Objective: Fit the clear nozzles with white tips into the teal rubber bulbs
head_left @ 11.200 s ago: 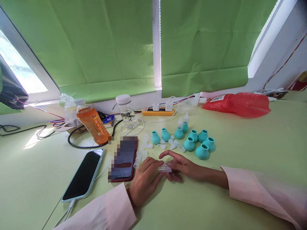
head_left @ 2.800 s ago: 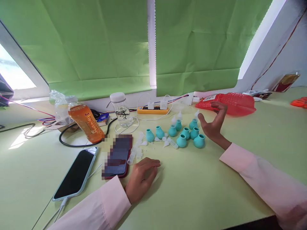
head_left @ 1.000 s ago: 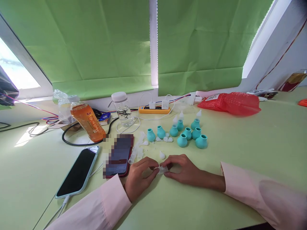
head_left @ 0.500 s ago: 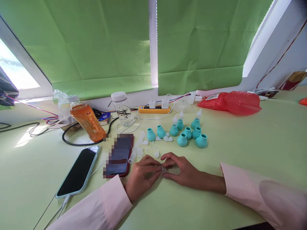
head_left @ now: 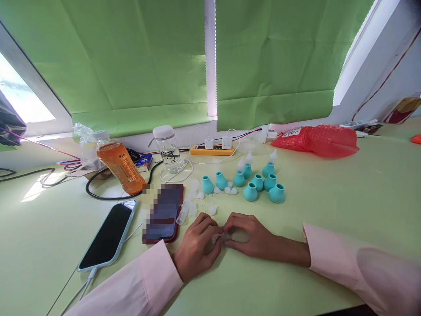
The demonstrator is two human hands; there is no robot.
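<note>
Between the fingertips of my two hands is a small translucent piece point(head_left: 217, 237), partly hidden and blurred. My left hand point(head_left: 198, 246) pinches its left side, and my right hand point(head_left: 251, 236) pinches it from the right with thumb and forefinger. Just beyond my left fingers lies a loose white translucent tip point(head_left: 213, 210). Small white pieces point(head_left: 227, 190) are scattered farther back. Several teal bulbs point(head_left: 250, 192) stand behind my hands, most with open tops; a few white tips point(head_left: 249, 157) show at the back bulbs.
At left are a light-cased phone point(head_left: 108, 236), a red-cased phone point(head_left: 163, 215) and a tilted orange drink bottle point(head_left: 121, 168). Clear tubes point(head_left: 184, 207) lie beside the red-cased phone. Farther back are a lidded jar point(head_left: 169, 151), a power strip point(head_left: 212, 151) and a red bag point(head_left: 329, 140).
My fingertips have shifted around the translucent piece, which now shows more to the left. The loose tip beyond my fingers lies slightly farther left and back.
</note>
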